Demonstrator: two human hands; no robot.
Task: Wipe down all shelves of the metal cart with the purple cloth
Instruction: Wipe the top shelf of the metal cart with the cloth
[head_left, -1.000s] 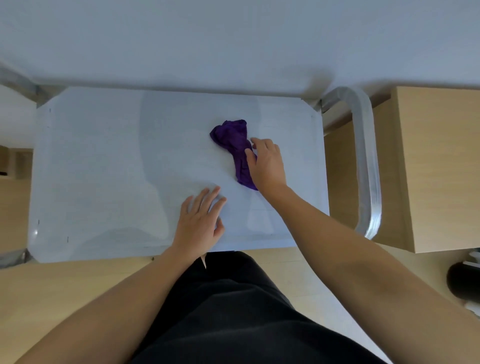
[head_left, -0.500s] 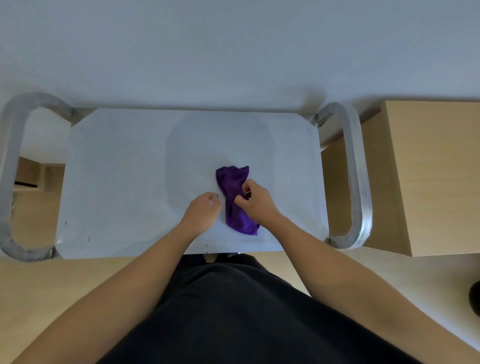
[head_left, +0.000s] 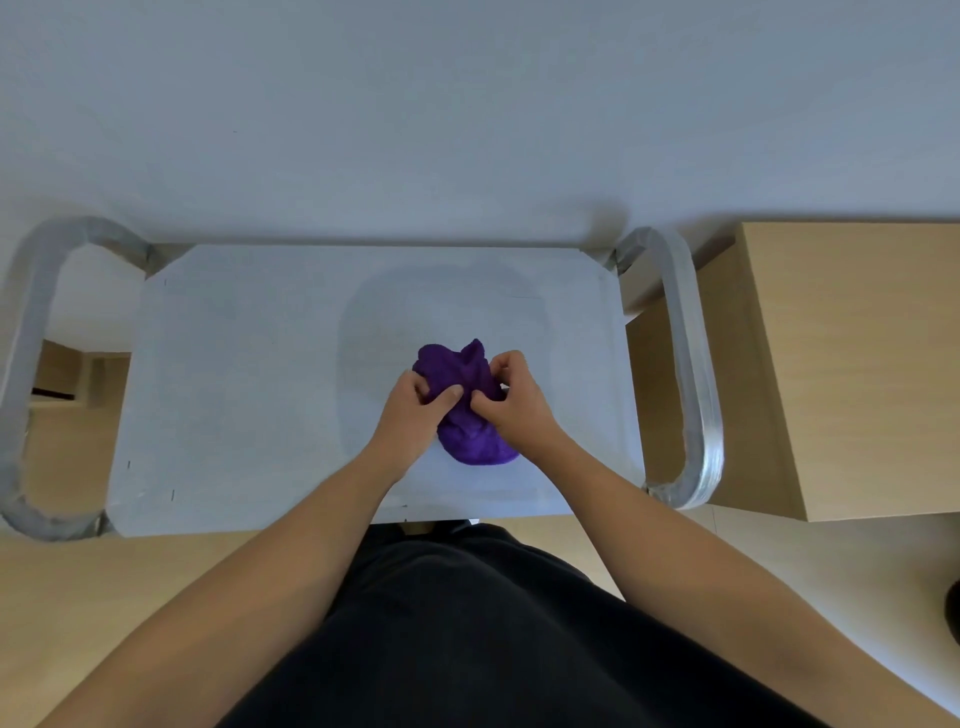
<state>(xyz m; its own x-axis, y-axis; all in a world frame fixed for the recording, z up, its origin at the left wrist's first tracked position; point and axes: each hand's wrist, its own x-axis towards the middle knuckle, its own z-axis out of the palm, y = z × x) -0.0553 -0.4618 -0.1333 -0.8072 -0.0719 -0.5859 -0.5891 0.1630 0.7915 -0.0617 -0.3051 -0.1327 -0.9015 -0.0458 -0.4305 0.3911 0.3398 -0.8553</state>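
The metal cart's top shelf (head_left: 249, 389) stands against a pale wall (head_left: 467, 104), with looped handles (head_left: 687, 364) at both ends and a wooden cabinet (head_left: 857, 364) to my right. Half a second ago only my right grip (head_left: 519, 410) pinched the purple cloth (head_left: 475, 441), and my left grip (head_left: 410, 415) was curled beside it. Now both curl into the bunched cloth, mid-shelf, nearer my edge.

Soft even daylight, wide-angle edge distortion, sharp.
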